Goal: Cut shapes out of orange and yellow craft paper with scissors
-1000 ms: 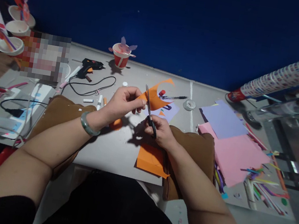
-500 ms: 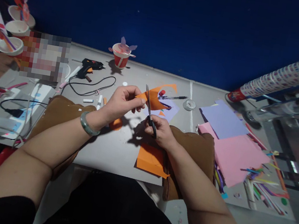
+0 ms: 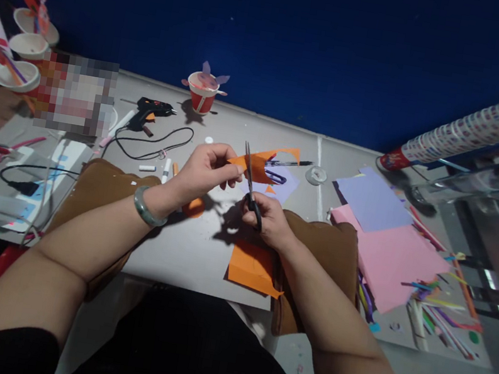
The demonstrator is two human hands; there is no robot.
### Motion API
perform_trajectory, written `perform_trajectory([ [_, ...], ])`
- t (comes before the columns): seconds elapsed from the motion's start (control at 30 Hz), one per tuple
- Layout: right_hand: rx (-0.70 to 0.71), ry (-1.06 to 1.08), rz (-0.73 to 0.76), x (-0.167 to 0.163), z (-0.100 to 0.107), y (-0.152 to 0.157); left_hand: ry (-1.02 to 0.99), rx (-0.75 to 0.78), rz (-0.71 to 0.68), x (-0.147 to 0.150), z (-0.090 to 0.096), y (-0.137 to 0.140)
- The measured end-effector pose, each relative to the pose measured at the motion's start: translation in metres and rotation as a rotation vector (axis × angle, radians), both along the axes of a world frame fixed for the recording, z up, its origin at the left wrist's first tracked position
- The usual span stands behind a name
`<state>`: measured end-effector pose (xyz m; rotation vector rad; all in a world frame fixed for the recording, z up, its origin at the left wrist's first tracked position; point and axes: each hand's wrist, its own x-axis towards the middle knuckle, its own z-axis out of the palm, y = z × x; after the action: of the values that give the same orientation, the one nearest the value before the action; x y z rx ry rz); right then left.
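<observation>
My left hand (image 3: pixel 210 171), with a green bangle at the wrist, pinches the left end of a piece of orange paper (image 3: pixel 259 169) above the table. In my right hand (image 3: pixel 270 219) is a pair of black-handled scissors (image 3: pixel 250 177), blades pointing up and away, crossing the paper just right of my left fingertips. Whether the blades are fully closed I cannot tell. Under my right wrist lies another orange sheet (image 3: pixel 252 270) with a faint curved line. Below my left fingers a round orange piece (image 3: pixel 193 207) is partly hidden.
Behind my hands stand a red paper cup (image 3: pixel 201 99) and a black glue gun (image 3: pixel 155 108) with its cord. Purple paper (image 3: pixel 375 200), pink paper (image 3: pixel 403 257) and a tape roll (image 3: pixel 316 174) lie right. A power strip (image 3: pixel 52 179) is left; stacked cups (image 3: pixel 483 130) lean at right.
The orange paper has tilted and shifted slightly at its right end, now covering most of the red cap behind it. Both hands stay nearly in place.
</observation>
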<state>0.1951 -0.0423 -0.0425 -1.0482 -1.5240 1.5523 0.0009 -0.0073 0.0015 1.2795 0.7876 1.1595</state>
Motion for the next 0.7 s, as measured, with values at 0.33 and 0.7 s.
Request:
perform_trajectory([
  [0.33, 0.009, -0.017, -0.012, 0.0017, -0.0037, 0.0003, 0.025, -0.021, 0.006, 0.0007, 0.0040, -0.0017],
  [0.7, -0.005, -0.007, -0.018, 0.0015, -0.0024, -0.0001, 0.010, 0.000, 0.015, -0.0002, 0.0001, -0.0004],
])
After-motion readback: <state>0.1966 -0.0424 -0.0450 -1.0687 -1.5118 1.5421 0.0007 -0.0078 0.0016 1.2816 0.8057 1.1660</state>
